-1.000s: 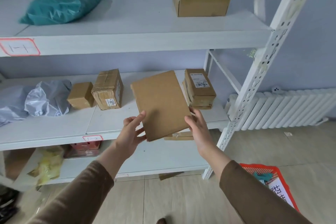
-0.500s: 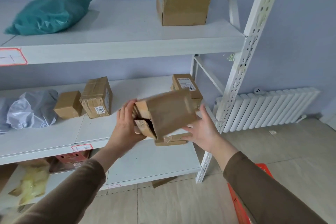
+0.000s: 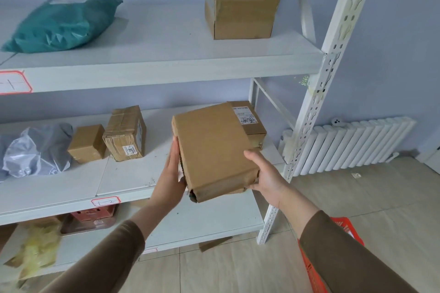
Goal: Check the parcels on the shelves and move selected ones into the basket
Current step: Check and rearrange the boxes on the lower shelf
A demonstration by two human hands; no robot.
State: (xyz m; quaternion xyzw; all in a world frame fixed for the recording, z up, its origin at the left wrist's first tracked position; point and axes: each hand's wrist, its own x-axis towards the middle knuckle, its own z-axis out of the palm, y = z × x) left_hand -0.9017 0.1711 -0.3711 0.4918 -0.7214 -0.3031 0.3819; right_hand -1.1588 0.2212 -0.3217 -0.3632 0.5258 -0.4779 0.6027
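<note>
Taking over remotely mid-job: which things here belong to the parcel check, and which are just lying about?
Job:
flat brown parcel, held by left hand and right hand
shelf parcels: labelled box, taped box, small box, big box, green bag, grey bag
red basket

Lying about:
radiator
cardboard scrap

A white ribbed radiator [image 3: 352, 145] stands against the pale blue wall [image 3: 400, 43] at the right, above a beige tiled floor [image 3: 381, 197].
</note>
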